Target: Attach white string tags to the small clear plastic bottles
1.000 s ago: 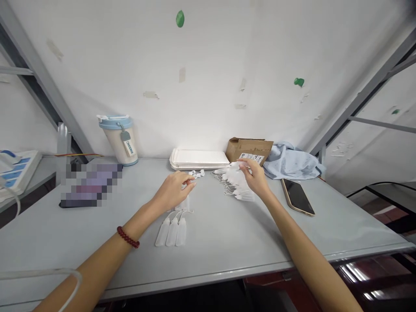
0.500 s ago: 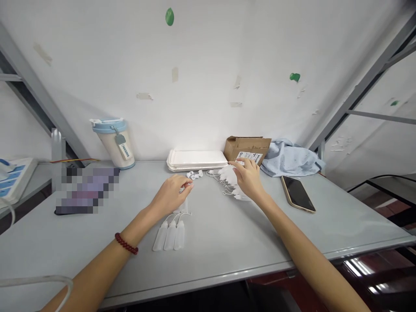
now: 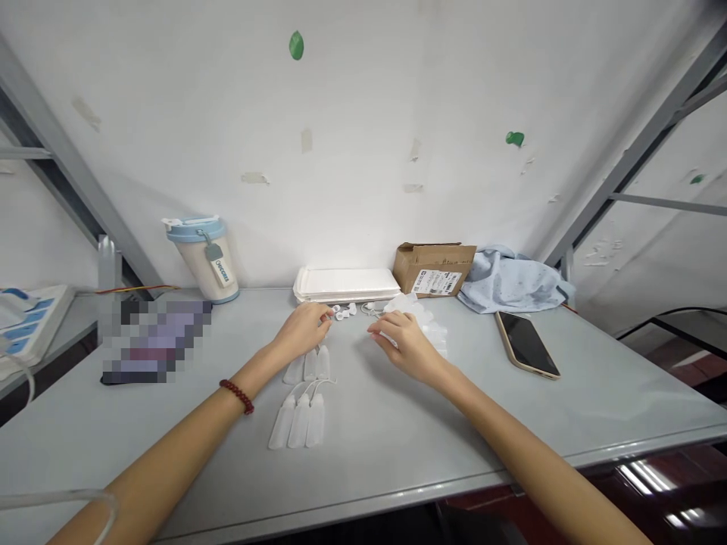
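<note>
My left hand (image 3: 305, 331), with a dark red bead bracelet (image 3: 237, 396) at the wrist, is closed in a pinch beside several small white caps (image 3: 344, 311). What it holds, if anything, is hidden. Under and in front of it lie two rows of small translucent squeeze bottles (image 3: 298, 422), the front row with thin white cords at their necks. My right hand (image 3: 406, 342) has thumb and fingertips drawn close together, left of a pile of similar translucent bottles (image 3: 436, 337); anything between them is too small to name. Part of that pile is behind the hand.
A stack of white trays (image 3: 347, 284) and an opened cardboard box (image 3: 435, 269) stand against the wall. To the right are light blue cloth (image 3: 508, 280) and a phone (image 3: 528, 344). A tumbler (image 3: 205, 261) and a partly pixelated dark item (image 3: 170, 341) are left.
My right hand has drawn left and toward me from the pile, its fingers closer together. My left hand stays near the caps, and more of the rear bottle row shows below it.
</note>
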`<state>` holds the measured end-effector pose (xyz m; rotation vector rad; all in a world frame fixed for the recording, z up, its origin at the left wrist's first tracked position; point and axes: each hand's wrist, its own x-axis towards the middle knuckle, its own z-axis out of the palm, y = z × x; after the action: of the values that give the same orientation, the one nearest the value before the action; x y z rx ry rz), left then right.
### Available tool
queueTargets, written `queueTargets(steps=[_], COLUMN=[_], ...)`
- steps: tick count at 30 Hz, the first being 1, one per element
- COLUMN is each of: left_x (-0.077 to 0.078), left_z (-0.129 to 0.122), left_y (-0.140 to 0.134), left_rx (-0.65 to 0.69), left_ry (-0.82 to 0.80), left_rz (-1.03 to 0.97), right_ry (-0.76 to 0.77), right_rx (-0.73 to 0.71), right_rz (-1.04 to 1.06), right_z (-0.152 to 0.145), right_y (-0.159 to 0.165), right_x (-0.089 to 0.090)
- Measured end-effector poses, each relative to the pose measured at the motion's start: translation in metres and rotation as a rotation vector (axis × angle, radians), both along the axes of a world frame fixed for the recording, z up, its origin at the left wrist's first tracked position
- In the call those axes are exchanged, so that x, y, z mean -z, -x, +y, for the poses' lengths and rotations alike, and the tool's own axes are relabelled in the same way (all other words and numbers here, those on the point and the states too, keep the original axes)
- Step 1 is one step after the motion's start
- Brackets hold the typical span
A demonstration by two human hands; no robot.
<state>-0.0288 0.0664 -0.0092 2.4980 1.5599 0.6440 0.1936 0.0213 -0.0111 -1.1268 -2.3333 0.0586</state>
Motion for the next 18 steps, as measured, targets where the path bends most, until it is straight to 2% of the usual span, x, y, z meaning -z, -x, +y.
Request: queueTargets(steps=[7,13,18], left_x=[0.001,0.001,0.001], left_z=[0.024,0.029,0.031], left_y=[-0.016,-0.018,-0.020], left_rx=[0.066,0.140,0.190], left_ry=[-0.032,0.005,0.082], left_rz=[0.162,0.195,0.207], right_ry=[0.071,0.168,0.321], right_rx=[-0.100,-0.240,-0.358], right_rz=[-0.041,-0.054,-0.055], right_z=[-0.013,-0.026,-0.040], right_y=[0.012,0.023,0.032], right_x=[-0.002,0.001,-0.002])
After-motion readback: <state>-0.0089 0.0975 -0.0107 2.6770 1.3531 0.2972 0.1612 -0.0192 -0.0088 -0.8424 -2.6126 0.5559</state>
